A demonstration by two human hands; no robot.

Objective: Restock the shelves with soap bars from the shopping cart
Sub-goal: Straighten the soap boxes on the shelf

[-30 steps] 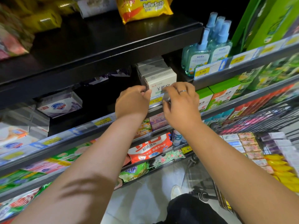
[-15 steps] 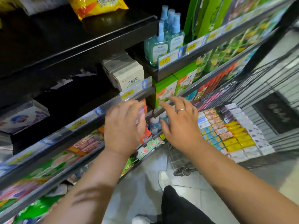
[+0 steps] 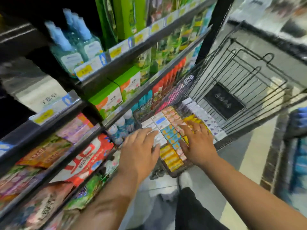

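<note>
Nearest me, my left hand (image 3: pixel 141 146) and my right hand (image 3: pixel 197 143) reach over the near end of the black wire shopping cart (image 3: pixel 232 77). All the fingers are stretched out and loose, and neither hand grips anything.

The risk I see is in the packing. The small boxed soap bars (image 3: pixel 169 135) sit edge to edge in tight rows, so hooking 1 out may drag its neighbours up or tip them over the cart's low near rim. The view is smeared, and I could easily take the wrong brand. If the cart rolls freely, leaning on it may shove it away from the shelf.

The soap fills the near end of the cart, directly below both hands:
- The yellow bars (image 3: pixel 171 158) lie at the near rim, between my 2 wrists.
- The blue-patterned row runs under the gap between my hands.
- The pink row (image 3: pixel 172 115) runs on past my right fingertips.
- Pale boxes lie under my left fingertips.

I cannot tell whether any finger actually touches a box.

Further along, white boxes (image 3: pixel 204 117) line the cart's right side, and the far end of the cart is bare wire. Beyond that, up on the left, a white soap carton (image 3: pixel 43 97) sits at the shelf's front edge behind a yellow price tag (image 3: pixel 43 116).
</note>
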